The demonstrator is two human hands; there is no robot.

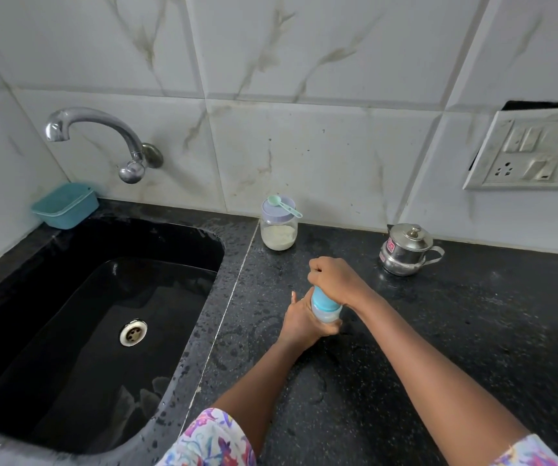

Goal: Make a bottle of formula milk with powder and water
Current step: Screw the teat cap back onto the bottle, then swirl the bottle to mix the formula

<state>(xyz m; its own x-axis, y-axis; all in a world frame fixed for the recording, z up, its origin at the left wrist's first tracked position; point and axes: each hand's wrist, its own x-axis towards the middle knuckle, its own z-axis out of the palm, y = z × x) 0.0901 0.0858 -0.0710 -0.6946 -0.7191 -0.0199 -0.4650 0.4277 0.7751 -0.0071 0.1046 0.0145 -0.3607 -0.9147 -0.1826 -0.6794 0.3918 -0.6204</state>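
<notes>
Okay, I'm watching both hands working on one thing. The left hand is wrapping its fingers round the lower body of the small translucent baby bottle with the blue plastic cap. The right hand is clamping over that cap from above, fingers curled.

The bottle is sitting between the two hands, over the black speckled stone counter. I can't tell if its base is touching, or what's inside. I'm reading this as twisting the cap, direction unclear.

Risks:
- The counter is looking wet, so the grip could be slipping, tipping the bottle and spilling.
- A crooked cap could be leaking later.
- Just beyond the hands, the clear glass jar of pale powder with a lilac lid is carrying a mint-green plastic scoop loose on top, so a reaching knuckle could be knocking it off.
</notes>
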